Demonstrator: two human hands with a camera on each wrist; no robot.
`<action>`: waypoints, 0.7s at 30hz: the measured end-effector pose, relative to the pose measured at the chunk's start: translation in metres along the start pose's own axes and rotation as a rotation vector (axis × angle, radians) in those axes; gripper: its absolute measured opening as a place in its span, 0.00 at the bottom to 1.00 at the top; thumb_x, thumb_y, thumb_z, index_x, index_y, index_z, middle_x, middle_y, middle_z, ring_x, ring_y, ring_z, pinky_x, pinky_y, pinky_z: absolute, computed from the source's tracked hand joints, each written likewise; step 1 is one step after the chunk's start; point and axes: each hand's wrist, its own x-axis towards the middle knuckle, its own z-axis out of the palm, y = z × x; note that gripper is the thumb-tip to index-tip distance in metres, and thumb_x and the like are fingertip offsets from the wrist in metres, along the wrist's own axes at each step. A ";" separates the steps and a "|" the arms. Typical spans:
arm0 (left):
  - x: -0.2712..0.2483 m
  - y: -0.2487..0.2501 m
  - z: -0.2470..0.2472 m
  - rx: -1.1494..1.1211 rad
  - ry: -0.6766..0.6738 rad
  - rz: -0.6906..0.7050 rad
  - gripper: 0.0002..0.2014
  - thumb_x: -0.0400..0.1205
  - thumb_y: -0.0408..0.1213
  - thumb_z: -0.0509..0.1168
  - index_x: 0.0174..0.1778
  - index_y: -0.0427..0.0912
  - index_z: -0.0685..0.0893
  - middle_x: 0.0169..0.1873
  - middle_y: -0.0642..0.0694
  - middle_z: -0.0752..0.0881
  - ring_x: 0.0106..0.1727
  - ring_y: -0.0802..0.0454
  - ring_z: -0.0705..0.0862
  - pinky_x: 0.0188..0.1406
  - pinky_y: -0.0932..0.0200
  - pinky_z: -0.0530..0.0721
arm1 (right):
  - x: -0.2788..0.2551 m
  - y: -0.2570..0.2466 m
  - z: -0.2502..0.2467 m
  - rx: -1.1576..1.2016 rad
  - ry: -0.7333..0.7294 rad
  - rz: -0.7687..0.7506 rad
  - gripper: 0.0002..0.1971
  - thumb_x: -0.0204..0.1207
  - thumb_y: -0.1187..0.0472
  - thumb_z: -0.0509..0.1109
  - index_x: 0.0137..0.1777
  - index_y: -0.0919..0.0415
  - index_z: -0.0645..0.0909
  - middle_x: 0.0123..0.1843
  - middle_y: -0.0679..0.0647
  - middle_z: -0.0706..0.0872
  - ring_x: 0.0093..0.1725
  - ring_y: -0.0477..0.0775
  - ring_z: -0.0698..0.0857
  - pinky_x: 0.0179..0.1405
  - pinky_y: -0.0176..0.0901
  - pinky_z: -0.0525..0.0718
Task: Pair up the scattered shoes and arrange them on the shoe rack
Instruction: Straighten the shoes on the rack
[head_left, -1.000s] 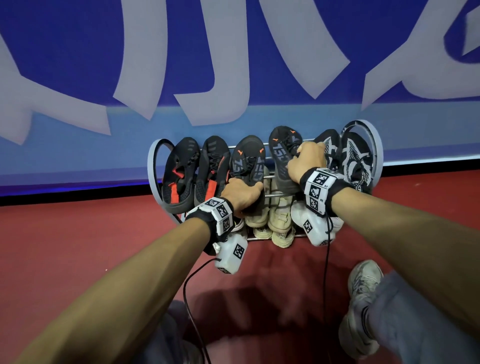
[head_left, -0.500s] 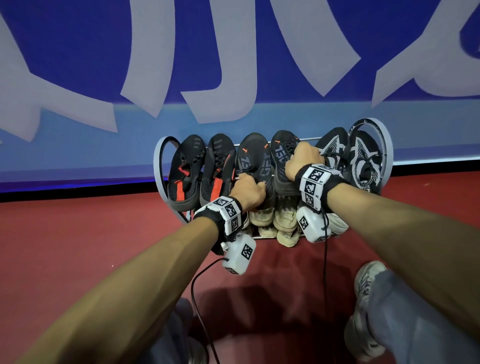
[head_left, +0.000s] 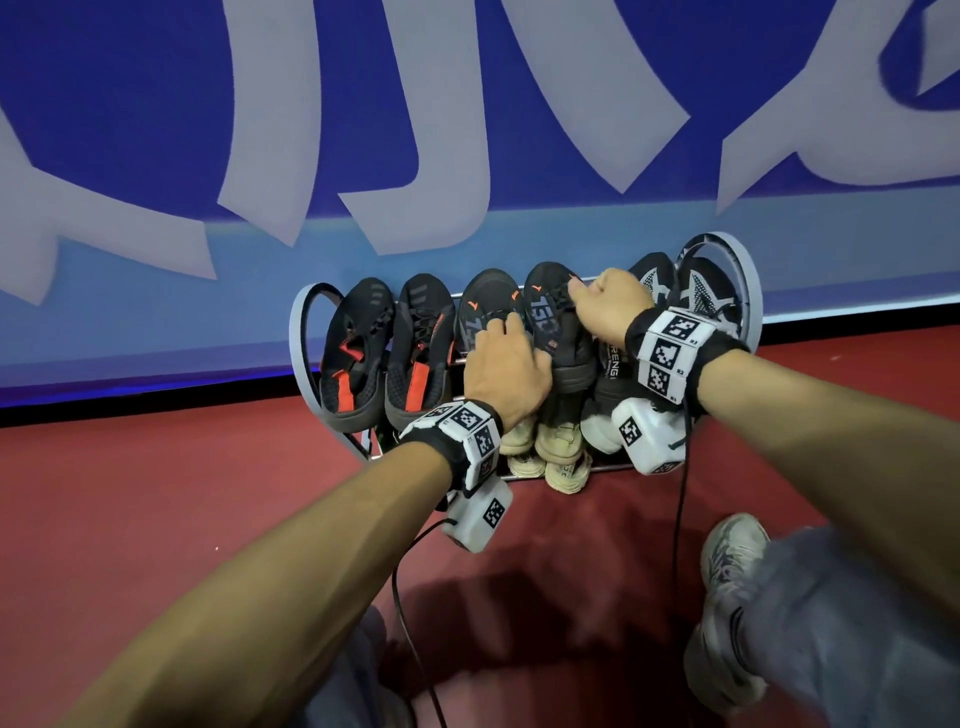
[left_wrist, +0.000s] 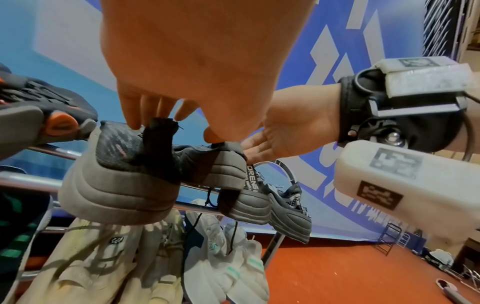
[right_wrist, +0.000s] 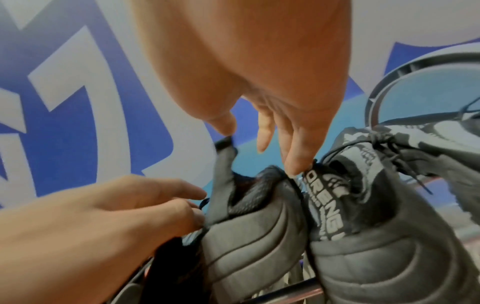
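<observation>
I saw the metal-tube shoe rack with grey looped ends (head_left: 304, 332) in the centre of the head view, standing on the dark red floor (head_left: 156, 493) against the blue-and-white printed wall banner (head_left: 467, 130). Its upper tier held six dark shoes, toes up. My left hand (head_left: 506, 371) lay over the heel of the third, a black knit trainer with orange marks (head_left: 480, 312); its grip was loose, fingertips just touching the collar. My right hand (head_left: 610, 306) rested higher on the fourth, the matching black trainer printed with grey numerals (head_left: 545, 312). In the right wrist view its fingers (right_wrist: 296, 156) hung straight, tips touching the collar, clamped on nothing. The cream-coloured sneakers (head_left: 556, 447) sat on the lower tier, below the centre.
</observation>
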 end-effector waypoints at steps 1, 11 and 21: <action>0.001 0.002 0.001 -0.016 0.006 0.030 0.19 0.83 0.45 0.60 0.67 0.37 0.75 0.61 0.38 0.80 0.64 0.35 0.79 0.62 0.38 0.81 | 0.001 0.004 -0.006 0.015 0.051 -0.008 0.23 0.83 0.49 0.62 0.29 0.61 0.69 0.28 0.57 0.77 0.33 0.61 0.77 0.40 0.45 0.75; 0.006 0.033 0.006 -0.026 0.128 0.341 0.27 0.81 0.52 0.64 0.73 0.40 0.77 0.68 0.43 0.81 0.71 0.42 0.76 0.72 0.44 0.76 | 0.002 0.057 -0.045 -0.420 0.008 0.170 0.36 0.74 0.44 0.73 0.75 0.66 0.68 0.72 0.70 0.75 0.71 0.74 0.77 0.68 0.58 0.79; 0.006 0.051 0.037 0.577 -0.109 0.508 0.44 0.71 0.62 0.74 0.79 0.43 0.72 0.79 0.42 0.68 0.82 0.39 0.62 0.81 0.37 0.57 | -0.018 0.083 -0.039 -0.568 -0.219 0.022 0.36 0.68 0.39 0.77 0.71 0.58 0.74 0.71 0.63 0.74 0.73 0.68 0.71 0.74 0.55 0.73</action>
